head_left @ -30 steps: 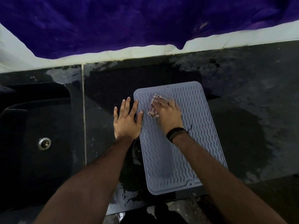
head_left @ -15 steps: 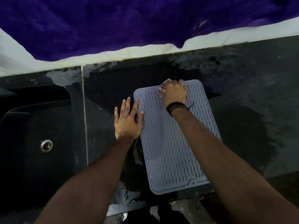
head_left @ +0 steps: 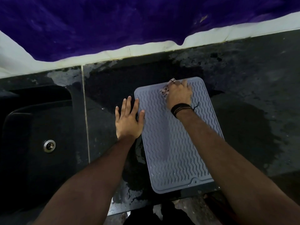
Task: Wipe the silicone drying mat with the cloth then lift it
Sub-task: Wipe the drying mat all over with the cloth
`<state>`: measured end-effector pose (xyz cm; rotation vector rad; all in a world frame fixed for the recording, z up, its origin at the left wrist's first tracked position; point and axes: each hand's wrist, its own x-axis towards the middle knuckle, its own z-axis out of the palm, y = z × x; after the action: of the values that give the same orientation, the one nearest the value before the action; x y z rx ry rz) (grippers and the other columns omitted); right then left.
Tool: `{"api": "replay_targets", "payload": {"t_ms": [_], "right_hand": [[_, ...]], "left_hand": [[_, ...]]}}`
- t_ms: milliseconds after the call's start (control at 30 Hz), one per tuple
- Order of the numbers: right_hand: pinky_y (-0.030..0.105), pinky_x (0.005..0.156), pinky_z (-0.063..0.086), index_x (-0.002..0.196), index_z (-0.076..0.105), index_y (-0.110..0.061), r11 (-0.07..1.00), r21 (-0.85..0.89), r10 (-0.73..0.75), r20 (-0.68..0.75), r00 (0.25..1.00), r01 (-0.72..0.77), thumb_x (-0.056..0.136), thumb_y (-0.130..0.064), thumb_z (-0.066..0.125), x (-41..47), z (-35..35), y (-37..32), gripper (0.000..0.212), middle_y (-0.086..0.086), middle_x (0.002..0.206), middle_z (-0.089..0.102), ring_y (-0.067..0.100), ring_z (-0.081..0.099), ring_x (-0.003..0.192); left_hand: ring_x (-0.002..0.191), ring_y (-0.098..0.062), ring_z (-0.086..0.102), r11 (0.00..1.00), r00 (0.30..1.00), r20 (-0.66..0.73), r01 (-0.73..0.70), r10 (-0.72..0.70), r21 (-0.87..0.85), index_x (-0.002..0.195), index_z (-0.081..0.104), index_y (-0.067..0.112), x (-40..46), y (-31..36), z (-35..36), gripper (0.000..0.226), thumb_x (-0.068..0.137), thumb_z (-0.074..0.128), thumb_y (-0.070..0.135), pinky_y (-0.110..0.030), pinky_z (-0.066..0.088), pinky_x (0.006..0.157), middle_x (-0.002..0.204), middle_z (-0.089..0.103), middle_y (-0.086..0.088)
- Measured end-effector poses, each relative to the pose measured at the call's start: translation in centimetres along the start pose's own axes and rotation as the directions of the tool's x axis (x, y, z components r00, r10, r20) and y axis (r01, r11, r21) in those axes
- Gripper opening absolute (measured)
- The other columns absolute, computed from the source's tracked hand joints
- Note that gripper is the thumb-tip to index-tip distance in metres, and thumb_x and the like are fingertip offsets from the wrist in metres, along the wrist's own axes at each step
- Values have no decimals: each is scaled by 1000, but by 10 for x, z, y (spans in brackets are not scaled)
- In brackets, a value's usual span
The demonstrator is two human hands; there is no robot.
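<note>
The right hand (head_left: 178,93) gripped a bunched pink patterned cloth (head_left: 164,90) against the grey ribbed silicone mat (head_left: 175,143); beside it, the left hand (head_left: 128,120) lay flat, fingers spread, on the mat's edge.

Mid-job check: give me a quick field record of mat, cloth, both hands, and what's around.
mat: grey silicone drying mat, flat on the wet dark counter
cloth: patterned cloth bunched at the mat's far edge
right hand: right hand presses the cloth onto the mat
left hand: left hand flat, fingers spread, thumb and forefinger on the mat's left edge
sink: sink left of the mat, drain visible
stage: wiping; mat not yet lifted
</note>
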<state>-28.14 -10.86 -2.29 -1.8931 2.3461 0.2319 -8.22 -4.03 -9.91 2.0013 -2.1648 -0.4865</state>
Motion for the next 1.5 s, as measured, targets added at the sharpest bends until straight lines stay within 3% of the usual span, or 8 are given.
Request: {"api": "replay_targets", "payload": {"t_ms": [300, 433, 600, 733, 900, 1167, 1300, 1500], "right_hand": [[40, 94, 44, 128, 53, -14, 975, 88, -203, -31, 979, 205, 93, -27, 48, -24, -2, -95, 37, 8, 129, 55, 28, 40, 122], [42, 95, 38, 127, 55, -18, 935, 75, -345, -48, 938, 347, 89, -26, 56, -20, -1, -76, 39, 4, 128, 57, 26, 41, 122], [42, 92, 39, 133, 51, -23, 961, 54, -270, -53, 961, 273, 84, -31, 64, 2, 0, -1, 52, 7, 119, 61, 30, 48, 116], [44, 96, 42, 121, 62, -20, 995, 46, -92, -26, 995, 93, 88, -29, 59, 17, 2, 43, 34, 9, 115, 64, 31, 54, 112], [45, 94, 43, 119, 60, -10, 994, 99, 48, -43, 998, -44, 87, -23, 60, 9, 6, 23, 35, 15, 122, 59, 35, 46, 118], [44, 99, 41, 137, 45, -6, 979, 161, -123, -37, 992, 127, 93, -19, 50, -24, 5, -70, 46, 17, 141, 42, 35, 37, 128], [43, 98, 40, 133, 51, -13, 946, 147, -286, -45, 957, 289, 89, -20, 56, -23, -1, -59, 44, 9, 136, 48, 30, 39, 127], [44, 97, 38, 132, 52, -15, 960, -8, -280, 10, 960, 280, 83, -20, 65, 2, -6, -19, 51, 8, 135, 51, 31, 38, 125]], "left_hand": [[159, -17, -5, 995, 999, 36, -28, 25, 91, 164, 23, 24, 5, -6, 5, 66, 104, 39, 47, -45, -6, 128, 173, 7, -2], [159, -17, 0, 998, 1000, 0, -13, 13, 59, 161, 30, 25, 3, -4, 5, 66, 102, 22, 55, -46, -3, 128, 172, 16, -3], [159, -15, 2, 1000, 999, -38, -1, 2, 9, 163, 19, 36, 1, -4, 8, 62, 106, 22, 59, -48, -1, 128, 172, 11, 2], [159, -16, 1, 1000, 999, -38, -9, 10, 3, 163, 18, 35, 1, -5, 7, 62, 106, 22, 58, -48, -1, 128, 172, 11, 2], [159, -16, 0, 1000, 1000, -21, -8, 8, 0, 164, 18, 34, 1, -4, 6, 62, 107, 22, 58, -49, -1, 128, 172, 9, 1], [159, -17, 2, 999, 1000, -21, -20, 21, 24, 163, 23, 31, 3, -4, 5, 63, 106, 21, 56, -48, 0, 128, 172, 10, 0], [159, -18, 5, 1000, 999, -41, -21, 22, 22, 161, 28, 28, 2, -3, 7, 64, 105, 21, 56, -48, 1, 128, 172, 14, -1], [159, -16, 3, 1000, 999, -36, -10, 10, 23, 163, 22, 33, 1, -3, 9, 63, 106, 19, 59, -47, -1, 128, 172, 12, 1]]}}
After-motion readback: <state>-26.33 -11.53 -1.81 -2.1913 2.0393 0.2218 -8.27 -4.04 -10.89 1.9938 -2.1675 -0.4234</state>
